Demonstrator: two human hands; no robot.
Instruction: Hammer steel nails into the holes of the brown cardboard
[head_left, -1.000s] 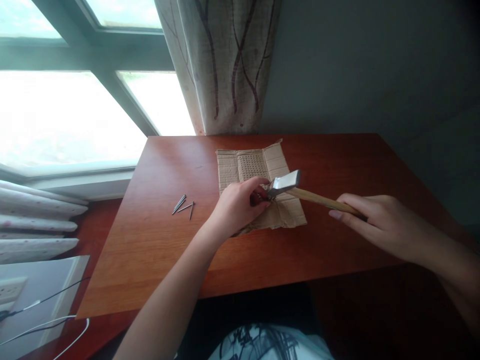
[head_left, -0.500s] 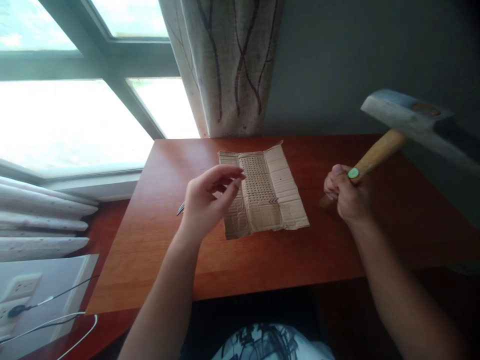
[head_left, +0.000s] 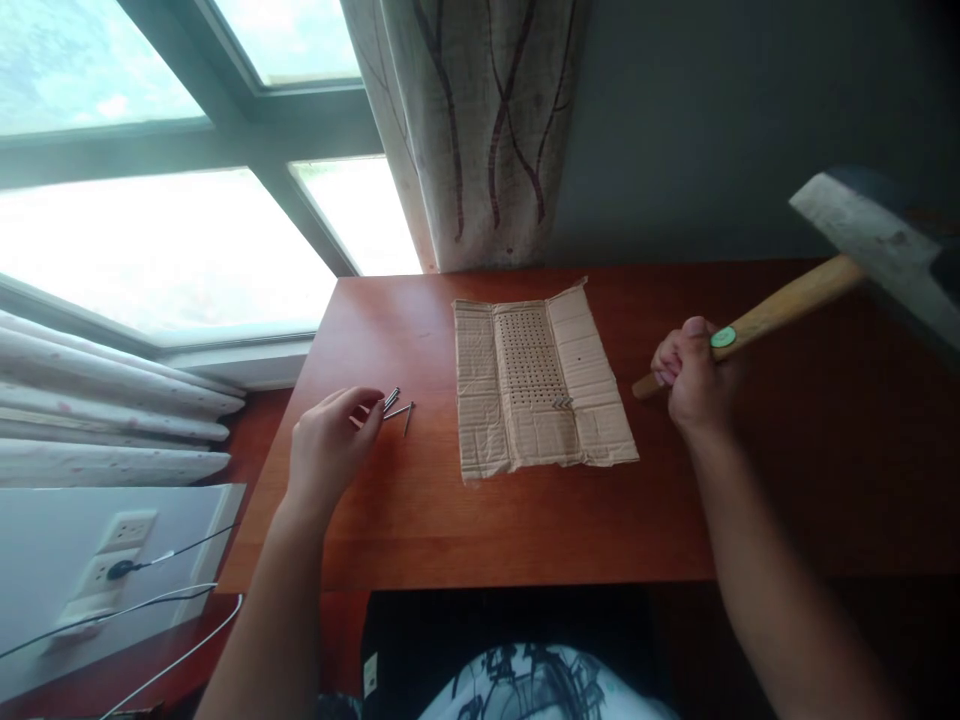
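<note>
Lifting one nail from the loose nails looks like the step in hand. They lie between the left edge of the desk and the cardboard, with the left hand right at them, thumb and fingers curled close; whether that grip pinches a nail I cannot tell. Done well, a thumb and forefinger would take a single shank, leaving the others unrolled. The right hand has its grip wrapped around the hammer, raised above the desk's right side; best kept there, well apart from the left fingers. Opened out between the desk's far and near edges, the cardboard bears a patch of holes, with small metal pieces at its near right corner.
</note>
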